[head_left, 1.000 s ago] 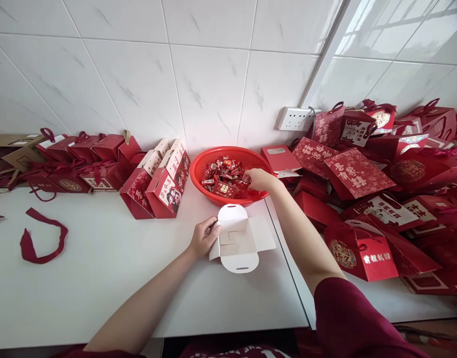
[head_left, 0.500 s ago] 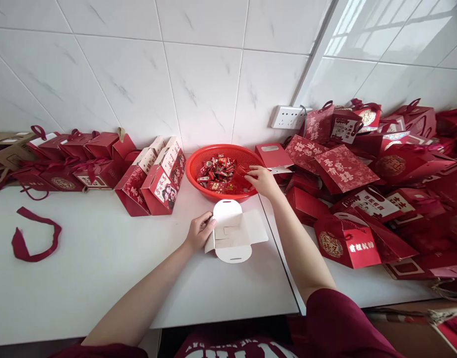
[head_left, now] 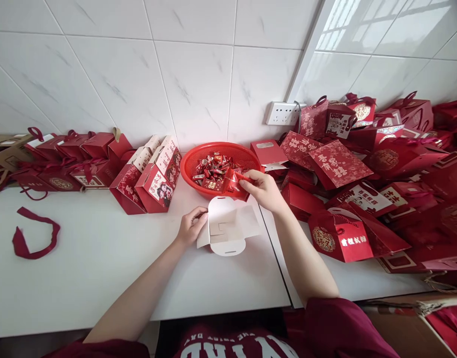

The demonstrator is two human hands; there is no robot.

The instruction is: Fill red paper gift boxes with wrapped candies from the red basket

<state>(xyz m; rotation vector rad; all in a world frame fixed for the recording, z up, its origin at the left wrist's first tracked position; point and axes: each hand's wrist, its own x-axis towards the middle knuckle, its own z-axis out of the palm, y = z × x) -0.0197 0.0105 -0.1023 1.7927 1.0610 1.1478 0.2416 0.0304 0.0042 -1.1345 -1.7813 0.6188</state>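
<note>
My left hand (head_left: 192,225) grips the left side of an open gift box (head_left: 227,228), its white inside facing up and its flaps spread. Between the thumb and fingers of my right hand (head_left: 264,189) is a shiny red packet (head_left: 233,183), held over the near right rim of a red plastic basket (head_left: 191,161). Small wrapped candies (head_left: 215,166) in red and other colours lie in the basket. What the packet contains cannot be seen. The box is just in front of the basket, below my right hand.
Two red printed boxes (head_left: 159,186) stand left of the basket, with a row of red gift boxes (head_left: 79,164) farther left. A dark red ribbon (head_left: 37,253) lies on the table. Many red boxes (head_left: 340,164) are piled at right, below a power strip (head_left: 282,114).
My right hand has lifted the red packet out of the basket, up and toward me. My left hand still holds the open box. The whole view has shifted slightly.
</note>
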